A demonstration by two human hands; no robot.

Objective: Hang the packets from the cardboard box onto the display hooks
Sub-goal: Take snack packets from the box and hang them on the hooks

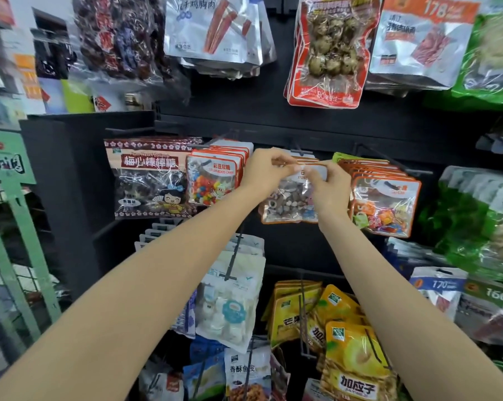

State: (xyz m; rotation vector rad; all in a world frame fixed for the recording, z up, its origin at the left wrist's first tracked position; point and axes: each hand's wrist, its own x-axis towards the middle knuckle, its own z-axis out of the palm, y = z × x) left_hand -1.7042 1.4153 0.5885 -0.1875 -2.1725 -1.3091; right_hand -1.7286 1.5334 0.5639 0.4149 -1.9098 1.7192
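Both hands meet at the top edge of a clear packet of brown and white stone-like candy. The left hand pinches its left corner, the right hand its right, and the bag hangs below them. Just beyond the fingers a black display hook juts out, with more orange-edged packets apparently behind. The likely slip is missing the hang hole, hidden by the fingers, so the packet drops or its header tears. Left of the left hand hangs a colour-bean packet; right of the right hand, a mixed-candy packet. The cardboard box is out of view.
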